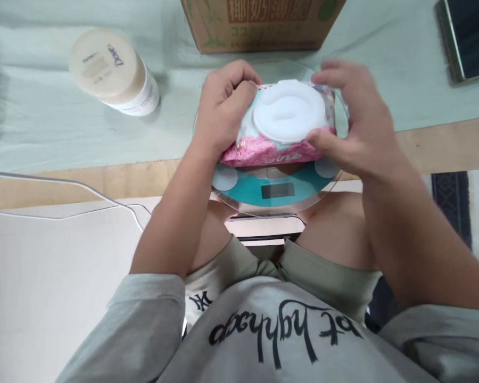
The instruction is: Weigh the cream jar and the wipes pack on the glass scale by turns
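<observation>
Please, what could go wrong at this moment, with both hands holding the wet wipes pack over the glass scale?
1. The glass scale juts past the table edge toward the lap, so pressing on its near side might tip it.
2. The left hand and right hand grip the wipes pack; any weight from them could falsify a reading.
3. The Dove jar lies on its side and may roll.
</observation>
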Available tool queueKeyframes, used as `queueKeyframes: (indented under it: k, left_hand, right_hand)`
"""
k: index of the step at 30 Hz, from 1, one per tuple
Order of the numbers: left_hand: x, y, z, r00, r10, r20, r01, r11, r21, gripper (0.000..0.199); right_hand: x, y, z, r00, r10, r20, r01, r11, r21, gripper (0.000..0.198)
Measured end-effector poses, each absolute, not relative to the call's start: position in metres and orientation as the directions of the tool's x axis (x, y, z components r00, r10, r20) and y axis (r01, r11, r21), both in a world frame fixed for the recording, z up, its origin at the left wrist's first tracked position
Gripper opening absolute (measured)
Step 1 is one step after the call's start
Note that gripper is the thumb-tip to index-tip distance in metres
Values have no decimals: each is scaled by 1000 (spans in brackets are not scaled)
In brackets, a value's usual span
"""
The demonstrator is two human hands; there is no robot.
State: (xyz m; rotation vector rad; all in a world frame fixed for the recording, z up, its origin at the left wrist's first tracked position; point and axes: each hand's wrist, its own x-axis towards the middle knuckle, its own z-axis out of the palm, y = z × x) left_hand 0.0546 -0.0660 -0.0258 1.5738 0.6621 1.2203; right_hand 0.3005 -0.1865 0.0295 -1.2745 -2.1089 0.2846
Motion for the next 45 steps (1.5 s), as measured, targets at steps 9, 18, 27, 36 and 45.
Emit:
queueKeyframes:
  k: [9,18,27,36,45]
  left_hand:
    - [53,-78,-21,293,870,397,-149,-369,917,23]
    - [41,-71,-11,411,869,276,-47,-282,958,7]
    - [41,-86,-2,311,909,277,-64,-271,960,21]
    - [45,-94,4,255,920,298,-88,-285,955,14]
    - [59,-104,9,53,978,202,-302,-177,937,45]
  right_hand:
    - [264,-164,78,-254,890,379,696,440,-567,38]
    - [267,-150,52,-312,918,246,666,396,-633,50]
    - [272,-147,89,-473,880,-37,710,356,-608,61]
    - [253,-156,84,-444,889,-113,815,349,-463,88]
    - [240,-164,83,-442,897,-20,798,383,-465,67]
